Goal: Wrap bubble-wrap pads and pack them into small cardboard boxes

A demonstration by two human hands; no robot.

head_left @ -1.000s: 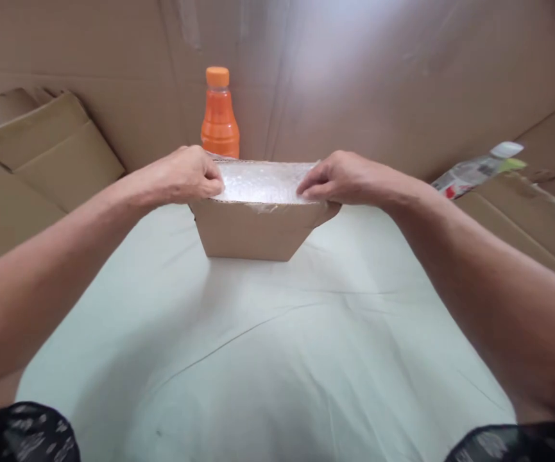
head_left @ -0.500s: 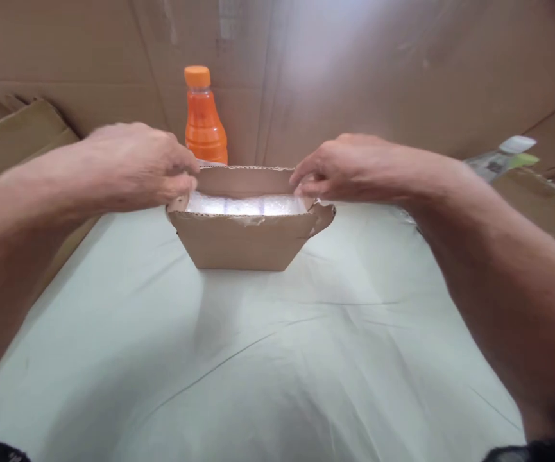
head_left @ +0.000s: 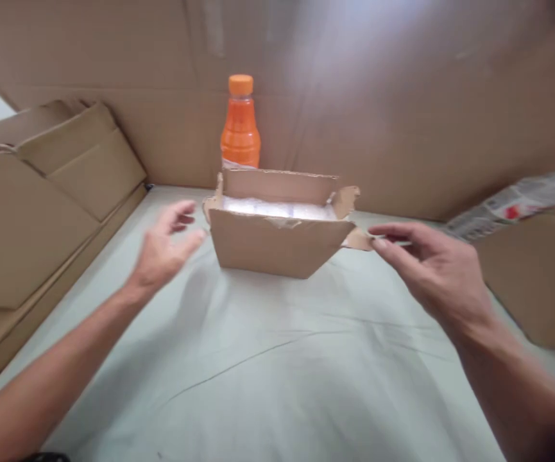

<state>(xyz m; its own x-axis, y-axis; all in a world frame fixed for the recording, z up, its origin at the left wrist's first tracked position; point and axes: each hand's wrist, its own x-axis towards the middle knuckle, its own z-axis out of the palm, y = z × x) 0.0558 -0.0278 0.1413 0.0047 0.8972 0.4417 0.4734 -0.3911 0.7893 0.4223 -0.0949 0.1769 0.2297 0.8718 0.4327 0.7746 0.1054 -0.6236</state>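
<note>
A small open cardboard box [head_left: 267,247] stands on the pale green cloth, with clear, shiny plastic wrapping [head_left: 277,209] showing inside its top. My left hand [head_left: 166,247] is just off the box's left end, fingers apart and holding nothing. At the other end, my right hand [head_left: 431,263] pinches the tip of the box's right side flap [head_left: 357,240] between thumb and fingers. Right behind the box is an upright orange bottle [head_left: 241,131] with an orange cap; the box hides its base.
Larger cardboard boxes stand at the left [head_left: 31,224] and the right [head_left: 537,276]. Printed clear plastic packaging [head_left: 512,202] lies on the right one. A cardboard wall [head_left: 378,115] closes off the back. Wrinkled pale green cloth [head_left: 277,378] covers the surface in front.
Both hands have come away from the inside of the box top. My left hand moved down and left off the box; my right moved out to the right flap, which is now folded outward.
</note>
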